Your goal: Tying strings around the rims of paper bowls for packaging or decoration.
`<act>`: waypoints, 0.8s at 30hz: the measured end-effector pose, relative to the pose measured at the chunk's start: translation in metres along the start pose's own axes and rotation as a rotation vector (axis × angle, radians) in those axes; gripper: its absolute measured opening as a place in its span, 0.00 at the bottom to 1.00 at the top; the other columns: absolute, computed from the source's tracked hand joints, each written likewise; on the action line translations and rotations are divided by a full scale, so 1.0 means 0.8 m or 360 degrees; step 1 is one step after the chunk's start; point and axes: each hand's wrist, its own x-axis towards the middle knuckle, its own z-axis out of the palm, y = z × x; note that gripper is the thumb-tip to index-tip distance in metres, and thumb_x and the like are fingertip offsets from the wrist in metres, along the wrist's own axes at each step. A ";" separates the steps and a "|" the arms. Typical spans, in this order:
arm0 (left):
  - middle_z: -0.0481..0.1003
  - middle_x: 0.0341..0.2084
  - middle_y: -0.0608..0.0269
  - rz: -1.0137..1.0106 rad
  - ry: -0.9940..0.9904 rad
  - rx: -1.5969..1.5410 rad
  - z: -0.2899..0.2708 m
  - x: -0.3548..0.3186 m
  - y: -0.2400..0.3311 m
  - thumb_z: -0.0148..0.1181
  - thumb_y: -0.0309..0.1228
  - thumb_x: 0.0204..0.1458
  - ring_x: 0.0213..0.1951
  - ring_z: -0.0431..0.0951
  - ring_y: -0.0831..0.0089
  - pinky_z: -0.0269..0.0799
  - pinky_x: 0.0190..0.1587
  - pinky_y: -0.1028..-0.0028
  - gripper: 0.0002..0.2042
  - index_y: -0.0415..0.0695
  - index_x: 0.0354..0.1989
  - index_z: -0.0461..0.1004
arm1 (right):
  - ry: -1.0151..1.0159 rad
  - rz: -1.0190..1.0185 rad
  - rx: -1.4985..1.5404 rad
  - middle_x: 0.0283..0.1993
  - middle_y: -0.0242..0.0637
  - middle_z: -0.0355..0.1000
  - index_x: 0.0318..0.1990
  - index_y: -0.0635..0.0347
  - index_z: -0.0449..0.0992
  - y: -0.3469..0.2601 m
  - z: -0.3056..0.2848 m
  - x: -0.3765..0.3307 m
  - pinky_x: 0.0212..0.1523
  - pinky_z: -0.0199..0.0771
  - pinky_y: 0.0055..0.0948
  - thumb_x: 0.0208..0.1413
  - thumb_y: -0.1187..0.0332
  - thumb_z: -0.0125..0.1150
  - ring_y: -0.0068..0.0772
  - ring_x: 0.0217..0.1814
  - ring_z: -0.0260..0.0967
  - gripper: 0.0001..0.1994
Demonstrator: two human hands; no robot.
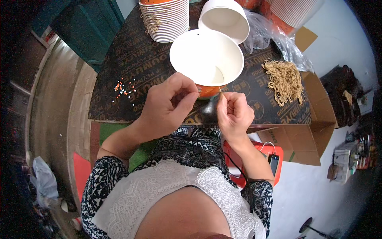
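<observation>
Near the table (145, 63) edge, the left hand (169, 105) and right hand (235, 113) are flanking the orange outer side of a white-lined bucket (203, 55), fingers curling toward thumbs; anything between the fingertips is being too small to make out. Another bucket (227, 24) is sitting beyond, a bucket stack (166, 20) is standing far left, tan string (283, 81) is lying right, and beads (124, 88) are lying left.

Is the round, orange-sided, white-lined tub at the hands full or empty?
Empty: the tub shows only bare white inside.
</observation>
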 end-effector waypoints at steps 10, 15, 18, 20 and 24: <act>0.72 0.29 0.58 0.0476 -0.0022 0.0583 -0.027 0.066 -0.007 0.55 0.22 0.55 0.30 0.74 0.73 0.69 0.34 0.76 0.06 0.36 0.40 0.71 | -0.0025 -0.0049 -0.0100 0.16 0.34 0.65 0.31 0.63 0.71 -0.001 0.004 0.008 0.17 0.63 0.26 0.48 0.81 0.65 0.26 0.13 0.64 0.07; 0.72 0.40 0.53 0.0546 -0.0924 0.0610 -0.028 0.122 -0.026 0.49 0.28 0.59 0.43 0.74 0.62 0.69 0.48 0.70 0.16 0.35 0.53 0.69 | -0.0026 -0.0071 -0.0136 0.17 0.36 0.67 0.31 0.63 0.72 -0.001 0.007 0.010 0.17 0.64 0.27 0.47 0.80 0.66 0.30 0.14 0.65 0.08; 0.75 0.38 0.52 0.0340 -0.1319 0.0447 -0.019 0.140 -0.024 0.49 0.30 0.58 0.41 0.76 0.60 0.70 0.47 0.69 0.15 0.36 0.51 0.72 | -0.0019 -0.0094 -0.0149 0.17 0.37 0.67 0.31 0.63 0.72 -0.003 0.007 0.013 0.17 0.64 0.29 0.47 0.80 0.66 0.31 0.14 0.66 0.08; 0.78 0.29 0.54 0.0212 -0.1509 0.0288 -0.012 0.144 -0.026 0.52 0.31 0.58 0.33 0.77 0.66 0.72 0.40 0.70 0.12 0.35 0.42 0.76 | -0.0008 -0.0111 -0.0161 0.17 0.37 0.67 0.31 0.63 0.72 -0.002 0.007 0.014 0.17 0.64 0.29 0.47 0.80 0.66 0.31 0.14 0.66 0.08; 0.76 0.24 0.61 0.0057 -0.1519 0.0332 -0.008 0.147 -0.014 0.54 0.32 0.57 0.29 0.75 0.74 0.71 0.34 0.73 0.11 0.35 0.35 0.76 | -0.0004 -0.0129 -0.0131 0.17 0.37 0.67 0.32 0.63 0.73 0.001 0.005 0.014 0.17 0.64 0.30 0.47 0.80 0.66 0.32 0.14 0.66 0.07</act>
